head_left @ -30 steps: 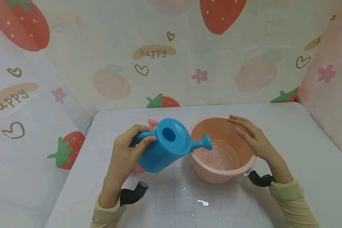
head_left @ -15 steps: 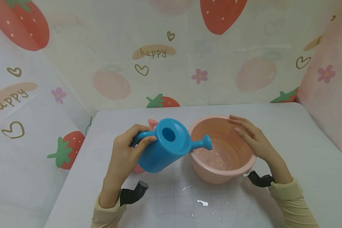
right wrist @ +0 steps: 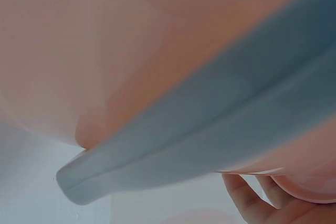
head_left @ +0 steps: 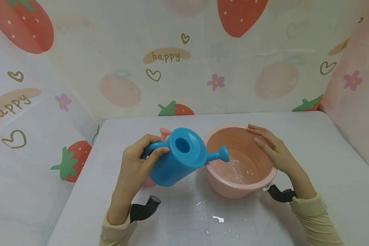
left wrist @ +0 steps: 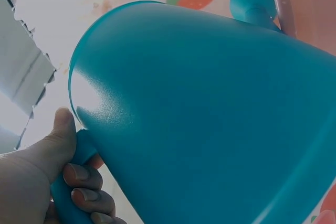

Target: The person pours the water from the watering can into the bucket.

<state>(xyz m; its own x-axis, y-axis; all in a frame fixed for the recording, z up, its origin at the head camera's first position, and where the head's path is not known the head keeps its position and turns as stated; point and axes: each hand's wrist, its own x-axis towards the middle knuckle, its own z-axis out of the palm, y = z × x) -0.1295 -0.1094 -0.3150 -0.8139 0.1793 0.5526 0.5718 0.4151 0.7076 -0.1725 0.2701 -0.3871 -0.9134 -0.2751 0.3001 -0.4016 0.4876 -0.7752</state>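
Observation:
My left hand (head_left: 138, 167) grips the handle of a blue watering can (head_left: 178, 160), thumb on top, fingers curled round it in the left wrist view. Tilted to the right, the can has its spout head (head_left: 223, 153) over a pink basin (head_left: 237, 186). Rippling water (head_left: 235, 167) with bright flecks lies in the basin. On the basin's right rim my right hand (head_left: 272, 147) holds on, thumb inside; the right wrist view shows fingers (right wrist: 247, 198) outside under the rim. A blurred grey-blue strip (right wrist: 184, 140) crosses that view.
Behind the can stands a mostly hidden pink object (head_left: 164, 133). Water spots (head_left: 218, 219) lie on the white table (head_left: 178, 218) in front of the basin. A strawberry-printed cloth (head_left: 172, 82) rises behind and at both sides.
Both hands, the tilted can and the basin keep their places. Only the ripples and bright flecks in the water shift.

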